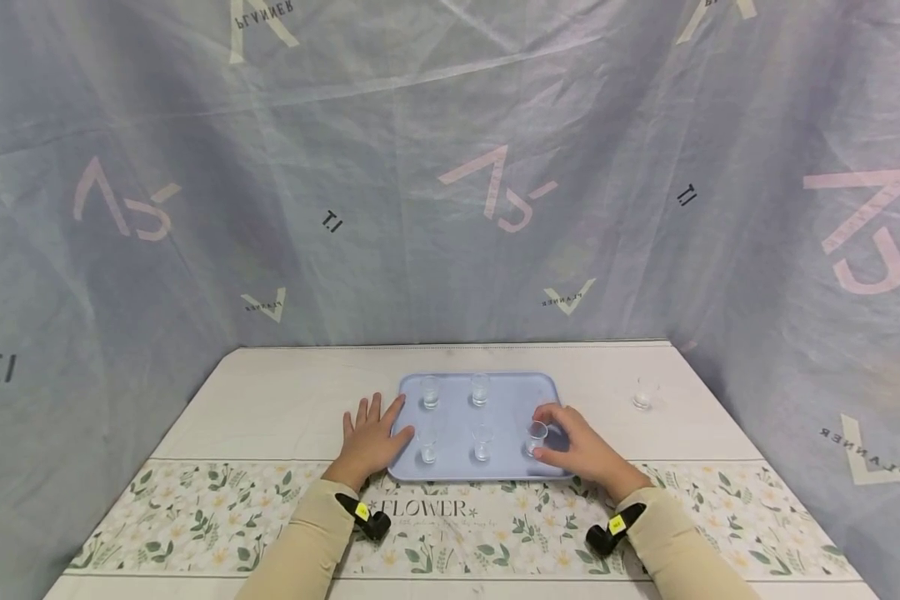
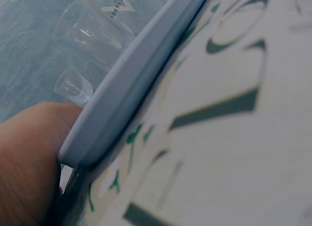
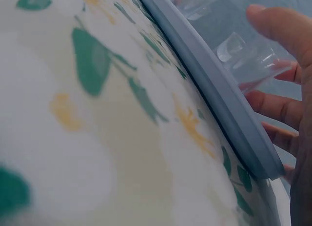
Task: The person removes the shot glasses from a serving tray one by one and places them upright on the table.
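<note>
On the table lies a light blue tray (image 1: 453, 417) carrying several small clear glasses. My right hand (image 1: 581, 442) is at the tray's front right corner, its thumb and fingers spread around a clear glass (image 1: 536, 437) that stands upright there. In the right wrist view, a gap shows between the thumb (image 3: 278, 23) and this glass (image 3: 248, 60), with a fingertip close at its far side. My left hand (image 1: 371, 442) rests at the tray's left edge, fingers spread, thumb lying over the rim. The left wrist view shows that hand (image 2: 34, 148) against the tray rim (image 2: 122, 79).
Other glasses on the tray are at front left (image 1: 428, 447), front middle (image 1: 482, 443), back left (image 1: 431, 392) and back middle (image 1: 480, 389). Another clear glass (image 1: 642, 395) stands on the table right of the tray. A grey printed curtain (image 1: 420, 275) surrounds the table.
</note>
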Demonstrator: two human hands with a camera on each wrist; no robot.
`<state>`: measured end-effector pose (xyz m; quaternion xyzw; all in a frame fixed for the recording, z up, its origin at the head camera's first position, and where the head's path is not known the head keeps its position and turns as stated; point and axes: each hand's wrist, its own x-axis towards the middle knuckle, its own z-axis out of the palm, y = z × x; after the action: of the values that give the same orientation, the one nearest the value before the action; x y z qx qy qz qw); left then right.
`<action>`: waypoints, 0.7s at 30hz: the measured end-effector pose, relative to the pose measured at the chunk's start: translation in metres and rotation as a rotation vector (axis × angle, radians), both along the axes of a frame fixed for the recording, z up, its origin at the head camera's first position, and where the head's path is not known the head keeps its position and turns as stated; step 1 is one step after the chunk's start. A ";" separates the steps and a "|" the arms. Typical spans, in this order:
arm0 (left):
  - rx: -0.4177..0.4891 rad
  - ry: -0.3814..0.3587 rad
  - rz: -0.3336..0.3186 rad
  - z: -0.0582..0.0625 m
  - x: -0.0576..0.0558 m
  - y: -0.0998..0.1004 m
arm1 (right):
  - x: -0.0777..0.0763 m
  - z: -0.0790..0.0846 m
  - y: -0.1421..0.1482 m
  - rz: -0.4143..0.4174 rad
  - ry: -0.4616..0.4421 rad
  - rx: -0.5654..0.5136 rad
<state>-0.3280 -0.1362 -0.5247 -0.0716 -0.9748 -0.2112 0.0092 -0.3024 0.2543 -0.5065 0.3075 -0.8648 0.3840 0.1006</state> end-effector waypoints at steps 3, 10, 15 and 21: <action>-0.005 0.006 -0.002 0.003 0.002 0.001 | 0.000 0.000 -0.002 -0.002 0.033 0.014; -0.008 0.010 0.002 0.005 0.003 0.002 | 0.000 -0.004 -0.003 -0.009 0.060 0.019; -0.017 0.006 0.002 0.000 0.000 0.000 | -0.001 -0.005 -0.002 -0.009 0.079 0.020; -0.009 0.007 0.001 0.002 0.001 0.000 | -0.004 -0.005 -0.001 -0.025 0.107 0.029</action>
<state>-0.3275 -0.1366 -0.5231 -0.0720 -0.9757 -0.2067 0.0123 -0.3063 0.2531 -0.5114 0.3182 -0.8674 0.3533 0.1470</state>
